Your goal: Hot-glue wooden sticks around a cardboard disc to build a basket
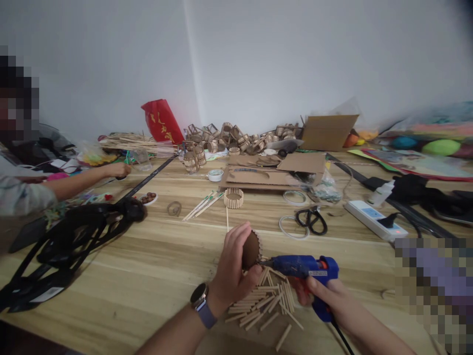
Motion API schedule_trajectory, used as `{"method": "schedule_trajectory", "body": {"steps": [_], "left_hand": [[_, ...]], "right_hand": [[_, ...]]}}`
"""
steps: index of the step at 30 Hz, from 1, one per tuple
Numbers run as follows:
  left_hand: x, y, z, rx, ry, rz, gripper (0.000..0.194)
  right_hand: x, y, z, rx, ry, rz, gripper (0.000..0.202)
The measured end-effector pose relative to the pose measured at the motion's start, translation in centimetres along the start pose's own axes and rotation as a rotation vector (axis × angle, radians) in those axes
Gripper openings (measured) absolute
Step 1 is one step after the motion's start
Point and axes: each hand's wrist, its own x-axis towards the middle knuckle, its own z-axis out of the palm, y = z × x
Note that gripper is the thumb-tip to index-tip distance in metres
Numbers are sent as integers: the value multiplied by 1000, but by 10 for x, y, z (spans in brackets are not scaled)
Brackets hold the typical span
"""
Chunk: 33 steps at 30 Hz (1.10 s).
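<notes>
My left hand (234,268), with a watch on its wrist, is closed round a small round cardboard piece (252,250) whose rim looks notched or ridged. In my right hand (330,296) is a blue hot glue gun (295,265), its nozzle pointing left and meeting the lower right edge of the round piece. Beneath both hands lies a loose heap of short wooden sticks (258,301). Farther off stands a finished-looking ring of upright sticks (234,199). A few thin sticks with green marks (203,204) lie to its left.
Scissors (312,220), tape rolls (294,197) and a power strip (375,219) lie to the right. Cardboard sheets (258,178) and many stick-covered pieces (240,138) fill the back. On the left are black straps (81,236) and another person's arm (84,182).
</notes>
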Motion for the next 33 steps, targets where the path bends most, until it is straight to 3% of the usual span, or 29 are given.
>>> {"method": "schedule_trajectory", "body": {"steps": [24,33], "left_hand": [[0,0,0,-5,4,10,58],[0,1,0,-11,-3,5,56]], "right_hand": [[-2,1,3,-38,48,8,61],[-2,-4,2,39,-26,32,59]]}}
